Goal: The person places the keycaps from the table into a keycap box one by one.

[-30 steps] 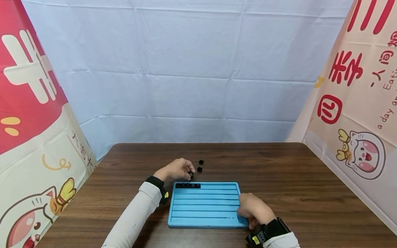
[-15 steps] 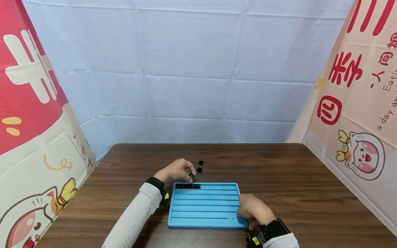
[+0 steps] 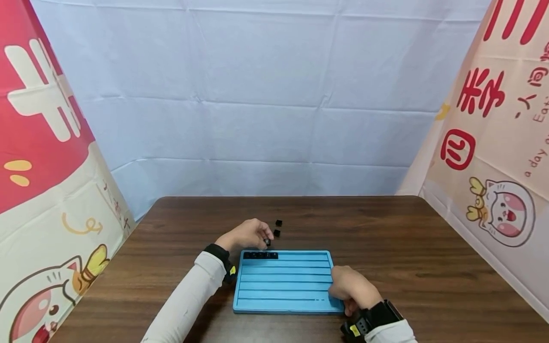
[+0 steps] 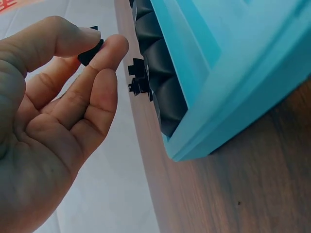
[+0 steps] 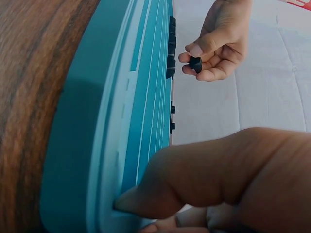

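A black keycap (image 3: 268,242) is pinched between the thumb and fingers of my left hand (image 3: 246,234), just beyond the far edge of a light blue grooved tray (image 3: 283,287). In the left wrist view the held keycap (image 4: 89,55) is partly covered by the fingertips. Several black keycaps (image 3: 260,256) stand side by side in the tray's farthest groove, at its left end. My right hand (image 3: 353,287) grips the tray's right edge near the front corner; in the right wrist view its thumb (image 5: 146,194) presses on the rim, and its other fingers are mostly hidden.
Two loose black keycaps, one farther back (image 3: 279,223) and one nearer (image 3: 277,233), lie on the brown wooden table (image 3: 429,267) behind the tray. A pale blue cloth (image 3: 266,105) hangs behind the table, with printed cloths at both sides.
My left hand has shifted slightly to the right with the keycap, which shows at a somewhat different angle between the fingers. The right hand and the tray have stayed in place.
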### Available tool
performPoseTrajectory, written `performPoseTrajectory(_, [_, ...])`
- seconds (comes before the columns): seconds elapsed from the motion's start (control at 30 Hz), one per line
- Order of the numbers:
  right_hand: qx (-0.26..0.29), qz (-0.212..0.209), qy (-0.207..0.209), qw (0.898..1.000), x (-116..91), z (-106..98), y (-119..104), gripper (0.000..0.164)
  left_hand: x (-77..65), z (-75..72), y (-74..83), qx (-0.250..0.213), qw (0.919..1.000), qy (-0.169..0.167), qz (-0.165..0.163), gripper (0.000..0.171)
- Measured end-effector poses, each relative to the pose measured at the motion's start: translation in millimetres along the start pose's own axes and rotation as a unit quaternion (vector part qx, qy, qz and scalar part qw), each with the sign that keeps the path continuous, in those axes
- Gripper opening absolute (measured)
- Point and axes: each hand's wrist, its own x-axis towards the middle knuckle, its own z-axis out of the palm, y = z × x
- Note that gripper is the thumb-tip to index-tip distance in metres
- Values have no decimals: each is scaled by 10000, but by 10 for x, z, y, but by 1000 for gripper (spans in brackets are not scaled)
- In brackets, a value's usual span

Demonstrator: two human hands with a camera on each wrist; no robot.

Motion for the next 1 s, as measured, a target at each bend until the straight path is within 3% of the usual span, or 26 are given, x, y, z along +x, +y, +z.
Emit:
performPoseTrajectory(0.57, [-3,-25,11,10000,7,17,12,12,-7,59,123,461,9981,82,399,19])
performPoseTrajectory(1.0, [25,-123,79,9999,2,-4,5,8,62,108,152,672,9964,31,511,17])
